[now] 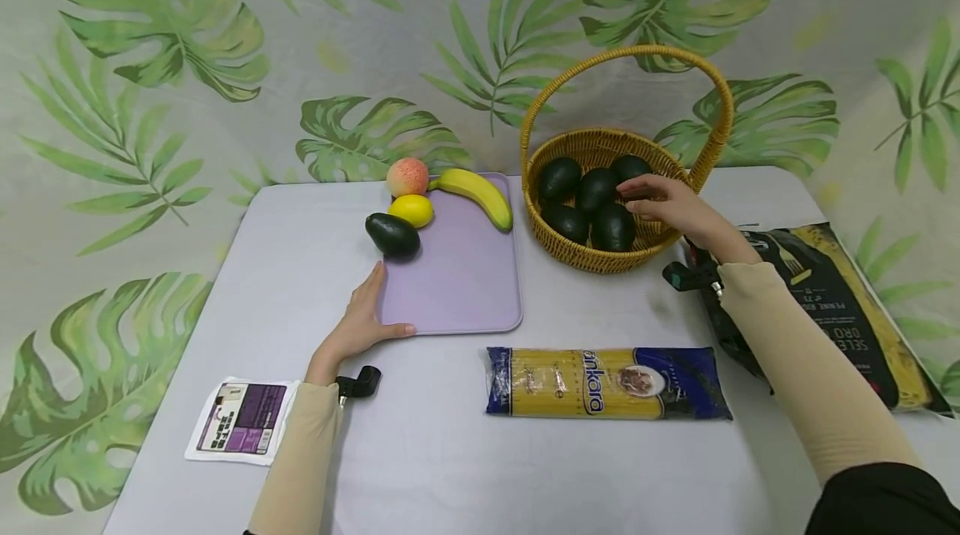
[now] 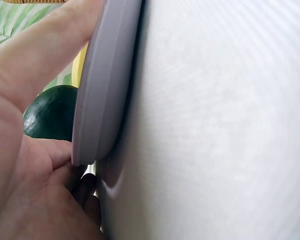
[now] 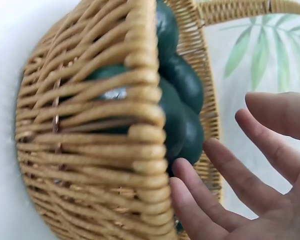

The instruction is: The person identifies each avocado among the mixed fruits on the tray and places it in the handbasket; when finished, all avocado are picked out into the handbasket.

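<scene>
My left hand [image 1: 358, 320] rests at the near left corner of a lilac tray [image 1: 457, 289], thumb along the front edge and fingers beside the left edge. Just beyond those fingertips an avocado [image 1: 393, 237] lies over the tray's left edge. A lemon [image 1: 412, 211], a peach [image 1: 408, 177] and a banana [image 1: 476, 195] are grouped toward the back of the tray. My right hand [image 1: 675, 208] reaches over the right side of a wicker basket [image 1: 592, 260], fingers spread and holding nothing. Several avocados [image 3: 182, 82] fill the basket, close to the fingertips.
A spaghetti pack [image 1: 607, 383] lies in front of tray and basket. Right of the basket, partly under my right forearm, is a dark penne bag [image 1: 840, 310]. A white packet with a purple label [image 1: 243, 421] lies at front left. The basket's tall handle [image 1: 630, 52] arches upward.
</scene>
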{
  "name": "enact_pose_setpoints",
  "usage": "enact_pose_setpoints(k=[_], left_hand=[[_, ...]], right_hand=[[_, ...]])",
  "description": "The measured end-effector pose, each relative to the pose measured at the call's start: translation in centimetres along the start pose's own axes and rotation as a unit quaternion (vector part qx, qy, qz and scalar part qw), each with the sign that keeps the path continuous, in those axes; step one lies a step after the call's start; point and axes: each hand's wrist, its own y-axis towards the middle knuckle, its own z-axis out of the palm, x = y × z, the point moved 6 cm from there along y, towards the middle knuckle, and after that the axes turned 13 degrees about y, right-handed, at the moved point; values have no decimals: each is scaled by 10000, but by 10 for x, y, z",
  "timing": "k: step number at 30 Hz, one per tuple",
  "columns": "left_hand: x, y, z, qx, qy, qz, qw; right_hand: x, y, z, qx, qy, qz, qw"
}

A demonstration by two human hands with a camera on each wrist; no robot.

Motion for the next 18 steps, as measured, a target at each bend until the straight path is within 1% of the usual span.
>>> enact_pose_setpoints(k=[2, 6, 9, 13, 15, 18], left_hand=[[0, 0, 0, -6, -6, -4, 10000], [0, 0, 0, -15, -40, -8, 10000], [1, 0, 1, -7, -22, -7, 10000], [2, 0, 1, -3, 1, 1, 10000], [1, 0, 1, -2, -4, -1, 10000], [0, 0, 0, 0, -13, -10, 10000]], right_hand=[[4, -2, 1, -20, 78, -37, 10000], [14, -4, 8, -21, 253, -242, 9994], [23, -2, 19, 103, 489, -453, 9977], [37, 4, 40, 496, 769, -775, 9928], [44, 7, 54, 742, 871, -934, 9890], [53, 12, 77, 1115, 1029, -1067, 9827]])
